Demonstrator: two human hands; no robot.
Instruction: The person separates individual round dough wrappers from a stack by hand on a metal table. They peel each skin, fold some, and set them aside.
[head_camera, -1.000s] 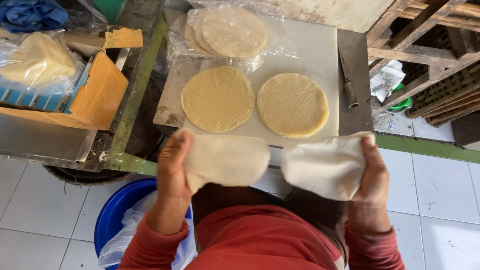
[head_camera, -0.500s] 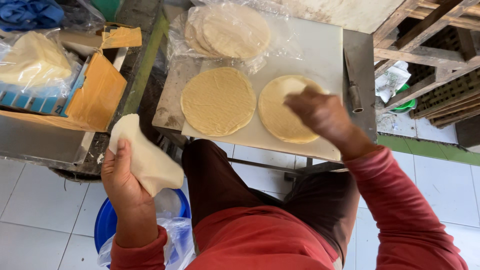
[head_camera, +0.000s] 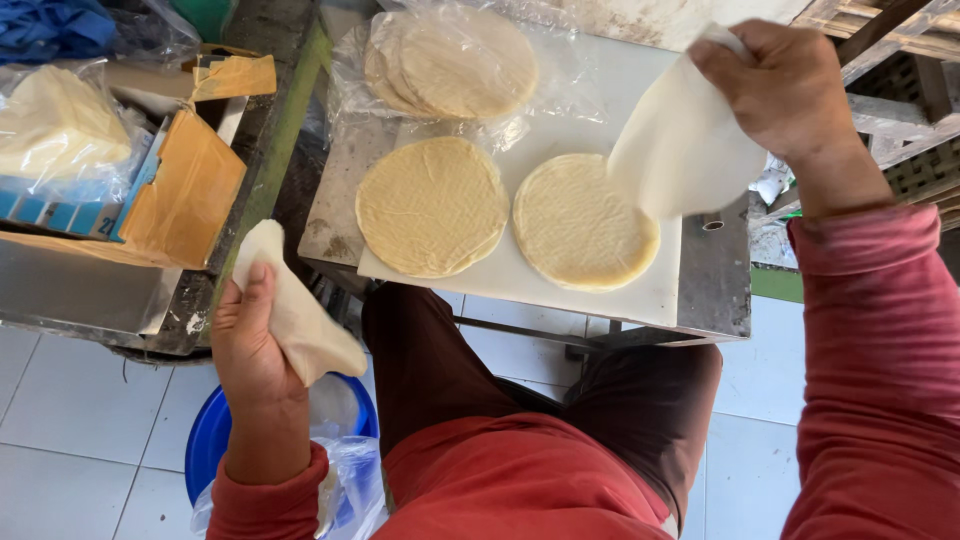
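Observation:
My left hand (head_camera: 252, 352) grips a folded white sheet of dough (head_camera: 295, 310), low at the left beside my knee. High at the right my right hand (head_camera: 775, 90) pinches a second thin white sheet (head_camera: 680, 150), which hangs over the right edge of the white board (head_camera: 625, 75). Two round yellowish wrappers lie flat on that board, one at left (head_camera: 432, 205) and one at right (head_camera: 583, 222). Behind them sits a stack of round wrappers in clear plastic (head_camera: 452, 62).
A cardboard box (head_camera: 180, 190) with a bagged pale lump (head_camera: 55, 125) stands at the left. A blue tub (head_camera: 212, 440) holding plastic bags is on the white tiled floor below my left hand. Wooden slats (head_camera: 900, 60) rise at the far right.
One second ago both hands held white sheets low in front of my lap. My right hand has since risen over the board to its far right, and my left hand moved out to the left.

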